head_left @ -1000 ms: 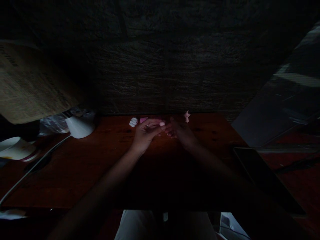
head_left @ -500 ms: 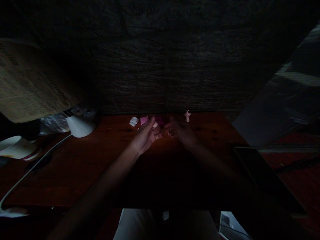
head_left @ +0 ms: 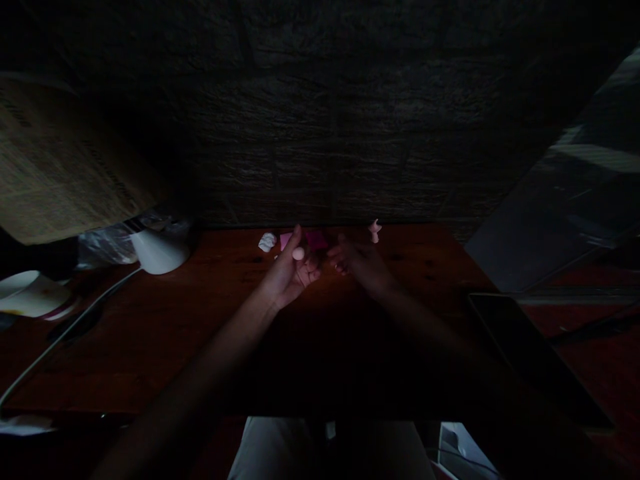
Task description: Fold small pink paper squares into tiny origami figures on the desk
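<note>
My left hand [head_left: 291, 272] is turned palm up over the wooden table, fingers curled and thumb raised. It holds a small pale pink ball [head_left: 299, 253], which looks like modelling clay. To its right is my right hand [head_left: 361, 267], fingers loosely bent and apart, with nothing visible in them. Behind the hands lie a light pink square [head_left: 285, 240], partly covered by my left thumb, and a magenta square [head_left: 316, 240]. A crumpled white lump [head_left: 267, 242] rests left of them. Off to the right stands a small pale pink figure [head_left: 375, 231] with a forked top.
A dark brick-patterned wall [head_left: 330, 147] rises behind the table [head_left: 150, 340]. On the left are a white cone-shaped object [head_left: 159, 252] with a cable, a white cup [head_left: 31, 293] and a brown printed paper [head_left: 65, 167]. A dark flat tablet-like slab [head_left: 535, 360] lies at right.
The pale ball shows more fully in my left hand, slightly lower and further left. My left hand has shifted a little left; my right hand is almost still.
</note>
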Motion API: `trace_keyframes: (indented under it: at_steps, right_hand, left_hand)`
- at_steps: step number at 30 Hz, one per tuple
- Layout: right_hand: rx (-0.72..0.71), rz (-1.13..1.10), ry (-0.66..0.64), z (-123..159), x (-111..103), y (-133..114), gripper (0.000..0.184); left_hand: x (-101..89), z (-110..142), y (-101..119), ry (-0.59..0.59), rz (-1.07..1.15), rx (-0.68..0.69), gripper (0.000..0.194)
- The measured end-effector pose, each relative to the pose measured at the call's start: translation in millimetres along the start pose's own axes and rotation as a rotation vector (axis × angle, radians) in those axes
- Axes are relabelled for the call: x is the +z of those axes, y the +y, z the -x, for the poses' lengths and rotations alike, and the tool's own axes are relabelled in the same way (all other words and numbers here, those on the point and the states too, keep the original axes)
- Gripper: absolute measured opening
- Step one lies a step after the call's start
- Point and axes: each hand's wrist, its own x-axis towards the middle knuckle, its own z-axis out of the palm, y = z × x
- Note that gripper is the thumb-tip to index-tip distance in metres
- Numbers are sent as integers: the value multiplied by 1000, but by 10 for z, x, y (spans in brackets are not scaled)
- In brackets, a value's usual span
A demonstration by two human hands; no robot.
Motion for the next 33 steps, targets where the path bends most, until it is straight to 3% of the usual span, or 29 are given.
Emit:
trace_keyframes:
  at_steps: [5,10,16,19,21,26,33]
  right_hand:
    - [14,29,-6,11,5,-22,63]
    - [-54,70,13,30,2,-30,67]
    - [-238,88,44,54,-2,-45,51]
    - [-387,26,-68,99,36,-76,33]
    - [-427,-7,-164,139,69,-94,32]
    - [-404,-47,-279,183,108,-92,34]
    - [-238,-175,-328,114,41,-97,37]
  left_hand:
    - [37,12,-9,68,203,-129,44]
    - [28,13,-53,47,261,-172,23]
    - [-12,-6,-73,91,242,-228,33]
    - [-39,-21,-101,60,225,-204,41]
    - [-46,-25,-131,40,200,-156,43]
    - [-35,-22,-195,-13,136,-111,43]
    - [-60,-42,-153,-109,181,-197,54]
